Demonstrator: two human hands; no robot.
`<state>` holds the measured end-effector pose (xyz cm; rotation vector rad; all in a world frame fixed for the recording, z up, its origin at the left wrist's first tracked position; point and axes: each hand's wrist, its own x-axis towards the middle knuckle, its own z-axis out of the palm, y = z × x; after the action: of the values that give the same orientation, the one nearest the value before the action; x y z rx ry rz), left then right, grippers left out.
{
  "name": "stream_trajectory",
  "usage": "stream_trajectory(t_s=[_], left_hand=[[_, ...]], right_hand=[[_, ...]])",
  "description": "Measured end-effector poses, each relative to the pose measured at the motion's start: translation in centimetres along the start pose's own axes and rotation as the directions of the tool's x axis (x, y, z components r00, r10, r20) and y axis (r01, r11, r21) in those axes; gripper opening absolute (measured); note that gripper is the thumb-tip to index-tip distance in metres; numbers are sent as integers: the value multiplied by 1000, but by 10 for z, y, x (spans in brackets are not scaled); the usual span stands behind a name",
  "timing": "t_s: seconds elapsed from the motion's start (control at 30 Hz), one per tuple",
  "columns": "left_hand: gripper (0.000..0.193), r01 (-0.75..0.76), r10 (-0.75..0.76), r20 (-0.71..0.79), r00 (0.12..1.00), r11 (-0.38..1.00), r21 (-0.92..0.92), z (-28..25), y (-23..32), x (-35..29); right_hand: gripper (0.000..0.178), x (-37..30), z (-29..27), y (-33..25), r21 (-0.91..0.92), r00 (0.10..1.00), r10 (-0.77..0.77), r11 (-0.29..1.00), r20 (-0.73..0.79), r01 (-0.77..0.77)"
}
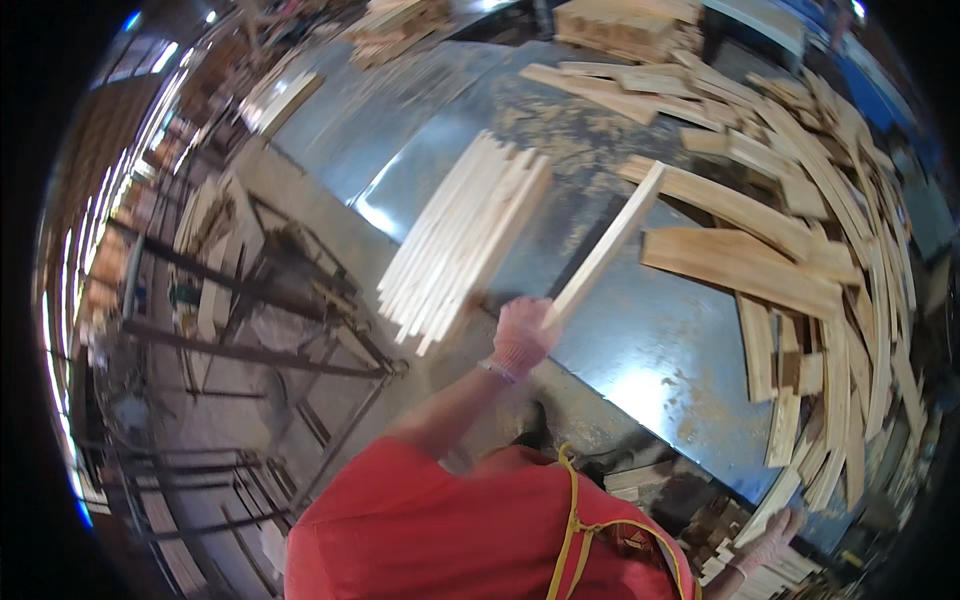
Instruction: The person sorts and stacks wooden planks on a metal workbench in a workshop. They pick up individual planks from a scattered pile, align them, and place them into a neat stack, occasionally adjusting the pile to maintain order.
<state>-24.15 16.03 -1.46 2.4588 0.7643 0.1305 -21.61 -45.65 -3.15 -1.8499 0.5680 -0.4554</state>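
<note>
My left hand [520, 335], in a pink glove, grips the lower end of a long pale wooden slat [610, 240] that slants up to the right over the metal table [640, 350]. Just left of it lies a blurred bundle of several thin pale slats [465, 240], overhanging the table's near edge. My right hand [772, 540], also gloved, is low at the right rim. It rests against the end of another slat [775, 500] beside a small pile of short pieces [745, 575]. Whether its fingers close on that slat is too small to tell.
A loose heap of wooden boards [800, 230] covers the table's right side, with sawdust [560, 130] in the middle. More stacked wood [620, 25] stands at the far edge. Dark metal racks [250, 330] holding timber stand on the floor to the left.
</note>
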Motion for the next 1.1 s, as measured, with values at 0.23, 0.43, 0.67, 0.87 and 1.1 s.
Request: stream_trajectory(t_s=[0.23,0.43,0.67,0.87,1.1], left_hand=[[43,-59,182,-193,964,857,512,-58,-109,35],[65,46,26,-349,937,979,199,-121,-187,21],[62,492,-490,-49,870,868,63,-155,-297,60],[54,308,-215,405,889,934,-181,-141,-318,71],[60,448,-336,337,880,824,-347,-135,-290,208]], right_hand=[[48,-121,216,-121,76,752,-149,988,643,131],[55,-233,315,-142,-43,373,34,999,927,15],[69,-301,459,-149,-144,-21,143,987,990,-69],[106,-281,569,-185,-165,155,120,933,981,319],[102,-248,654,-228,-231,10,251,874,968,427]])
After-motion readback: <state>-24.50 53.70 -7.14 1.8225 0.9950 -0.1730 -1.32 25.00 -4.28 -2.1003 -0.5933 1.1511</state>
